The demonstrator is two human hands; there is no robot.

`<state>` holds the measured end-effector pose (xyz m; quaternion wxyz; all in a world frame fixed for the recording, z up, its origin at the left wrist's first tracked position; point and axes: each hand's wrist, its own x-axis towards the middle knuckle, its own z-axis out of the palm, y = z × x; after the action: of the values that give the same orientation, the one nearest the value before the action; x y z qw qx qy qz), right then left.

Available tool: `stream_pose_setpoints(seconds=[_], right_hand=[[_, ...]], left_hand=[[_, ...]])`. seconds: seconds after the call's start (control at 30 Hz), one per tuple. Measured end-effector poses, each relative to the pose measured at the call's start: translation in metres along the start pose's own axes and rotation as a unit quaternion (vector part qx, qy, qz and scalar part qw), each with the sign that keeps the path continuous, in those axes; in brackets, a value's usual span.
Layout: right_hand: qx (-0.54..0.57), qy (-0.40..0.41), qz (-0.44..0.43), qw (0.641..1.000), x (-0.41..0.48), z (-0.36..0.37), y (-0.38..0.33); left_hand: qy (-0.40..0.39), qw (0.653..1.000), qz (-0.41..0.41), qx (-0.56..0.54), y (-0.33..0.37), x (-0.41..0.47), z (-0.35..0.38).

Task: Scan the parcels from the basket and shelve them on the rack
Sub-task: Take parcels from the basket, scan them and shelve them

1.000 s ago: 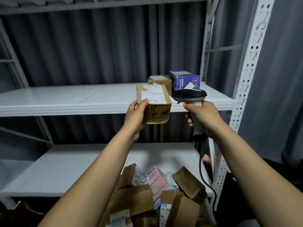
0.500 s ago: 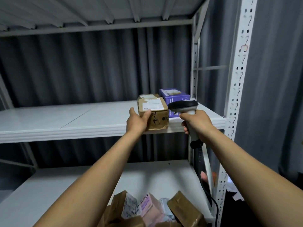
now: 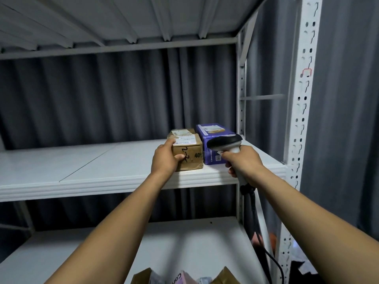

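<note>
Brown box (image 3: 188, 155): left hand (image 3: 165, 158) clamps it, fingers on top, thumb on front face.
Right hand (image 3: 243, 161): wrapped round scanner (image 3: 224, 142) handle, right of brown box.
Box spot: on shelf (image 3: 102, 160), centre-right of frame, just beside purple box (image 3: 213, 138).
Rear box (image 3: 181, 132): behind brown box.
Cable (image 3: 253, 210): hangs from scanner.
Parcels (image 3: 184, 278): bottom edge, tops only.

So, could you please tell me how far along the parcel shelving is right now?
Done: a purple box and a small brown box stand at the shelf's right end. In hand: the left hand grips a marked brown parcel, apparently resting on the shelf beside the purple box; the right hand holds the scanner. Left: more parcels show at the bottom edge, not yet shelved.
</note>
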<state>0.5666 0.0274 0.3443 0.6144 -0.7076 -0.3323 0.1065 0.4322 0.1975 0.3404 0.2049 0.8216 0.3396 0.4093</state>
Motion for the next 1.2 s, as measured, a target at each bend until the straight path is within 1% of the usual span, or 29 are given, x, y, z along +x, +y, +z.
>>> stream_pose_setpoints(seconds=[0.17, 0.33, 0.43, 0.53, 0.6, 0.67, 0.8, 0.9, 0.97, 1.03, 1.1, 1.2], right_hand=[[-0.018, 0.005, 0.007, 1.000, 0.004, 0.003, 0.005], [-0.024, 0.005, 0.010, 1.000, -0.004, 0.001, 0.008], [-0.033, -0.002, 0.004, 0.999, -0.018, 0.000, 0.010], [-0.050, -0.021, -0.008, 0.999, -0.041, 0.000, 0.018], [-0.085, -0.044, -0.007, 0.995, -0.060, 0.000, 0.028], [-0.119, -0.065, 0.005, 0.991, -0.081, 0.002, 0.040], [-0.154, -0.105, 0.044, 0.981, -0.118, 0.008, 0.077], [-0.143, -0.135, 0.077, 0.977, -0.142, 0.016, 0.107], [-0.151, -0.155, 0.095, 0.972, -0.158, 0.025, 0.126], [-0.187, -0.171, 0.099, 0.962, -0.171, 0.035, 0.141], [-0.222, -0.190, 0.100, 0.951, -0.181, 0.045, 0.154], [-0.258, -0.213, 0.105, 0.936, -0.194, 0.056, 0.165]], left_hand=[[-0.007, 1.000, -0.001, 0.012, -0.002, 0.018, 0.016], [-0.021, 0.999, 0.008, 0.036, -0.005, 0.017, 0.015], [-0.019, 0.998, 0.025, 0.058, -0.006, 0.000, 0.004], [-0.005, 0.993, 0.064, 0.101, -0.012, -0.023, -0.008], [-0.010, 0.988, 0.091, 0.128, -0.021, -0.041, -0.014], [-0.024, 0.986, 0.097, 0.136, -0.036, -0.064, -0.014], [-0.092, 0.984, 0.080, 0.131, -0.074, -0.127, 0.005], [-0.190, 0.972, 0.039, 0.129, -0.109, -0.183, 0.025], [-0.261, 0.954, 0.010, 0.148, -0.134, -0.219, 0.036], [-0.311, 0.934, -0.006, 0.176, -0.153, -0.248, 0.042], [-0.362, 0.914, -0.034, 0.179, -0.168, -0.269, 0.046], [-0.421, 0.876, -0.036, 0.232, -0.186, -0.282, 0.050]])
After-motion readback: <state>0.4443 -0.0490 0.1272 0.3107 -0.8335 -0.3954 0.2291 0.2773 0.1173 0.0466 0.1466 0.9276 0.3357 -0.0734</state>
